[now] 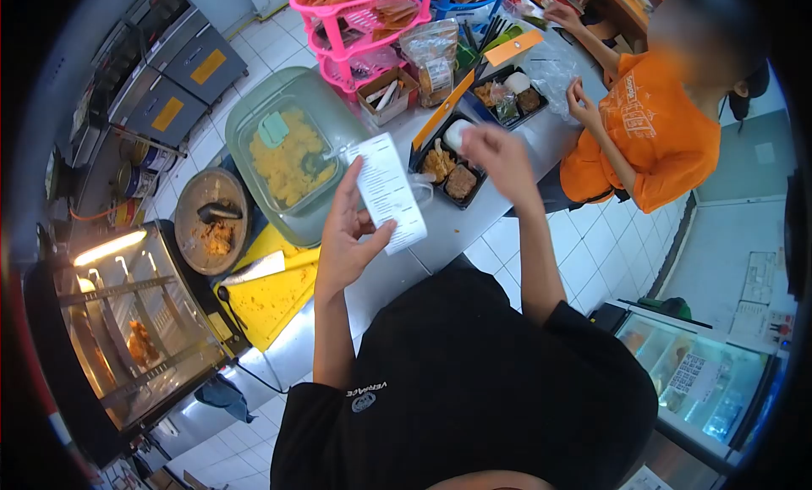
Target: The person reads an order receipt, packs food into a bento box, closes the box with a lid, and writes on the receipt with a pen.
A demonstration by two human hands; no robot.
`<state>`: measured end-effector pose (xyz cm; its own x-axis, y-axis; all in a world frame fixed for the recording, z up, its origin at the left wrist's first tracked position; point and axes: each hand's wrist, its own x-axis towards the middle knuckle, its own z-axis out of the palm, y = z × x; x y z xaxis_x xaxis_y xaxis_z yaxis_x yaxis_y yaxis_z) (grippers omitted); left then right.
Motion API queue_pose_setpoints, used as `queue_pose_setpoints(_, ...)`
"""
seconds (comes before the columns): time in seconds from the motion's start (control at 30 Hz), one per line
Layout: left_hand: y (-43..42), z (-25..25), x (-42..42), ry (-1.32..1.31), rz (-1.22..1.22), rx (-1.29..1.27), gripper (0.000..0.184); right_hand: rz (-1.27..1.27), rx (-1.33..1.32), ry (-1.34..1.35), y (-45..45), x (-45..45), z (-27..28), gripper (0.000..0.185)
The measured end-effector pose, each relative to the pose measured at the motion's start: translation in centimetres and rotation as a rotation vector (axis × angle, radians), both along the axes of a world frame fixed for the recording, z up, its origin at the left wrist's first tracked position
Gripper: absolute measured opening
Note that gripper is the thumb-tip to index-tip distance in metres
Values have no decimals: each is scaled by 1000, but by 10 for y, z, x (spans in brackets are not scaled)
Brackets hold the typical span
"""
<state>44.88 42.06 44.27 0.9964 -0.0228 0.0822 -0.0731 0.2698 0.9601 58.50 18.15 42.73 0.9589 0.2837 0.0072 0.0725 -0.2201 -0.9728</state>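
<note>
Between the thumb and fingers of my left hand [348, 236] is a white printed paper slip [391, 194], held above the metal counter [440, 236]. My right hand [505, 167], blurred by motion, hovers over the near black food tray [459, 200]. That tray holds a white rounded item [458, 135], a brown square piece [461, 182] and fried-looking food. The right fingers are smeared, so their grip is unclear. A second black tray [530, 100] with similar food lies beyond it. An orange strip [443, 109] stands by the near tray.
A green tub of yellow food [292, 157], a round bowl [196, 211] and a yellow board with a knife [269, 302] lie left. Pink racks [359, 18] stand behind. A co-worker in orange [639, 122] is at right, a lit warmer [135, 321] at left.
</note>
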Motion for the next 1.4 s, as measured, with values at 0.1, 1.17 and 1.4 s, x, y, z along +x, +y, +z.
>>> queue_pose_setpoints(0.1,-1,-10,10,-4,71,-8,84,-170,-52,-306,7,119,-6,29)
queue_pose_setpoints(1.17,-11,-32,75,289,587,93,69,345,-1191,189,25,434,-177,40)
queue_pose_setpoints(1.4,-1,-42,65,286,576,74,68,-30,-1113,76,29,402,-119,38)
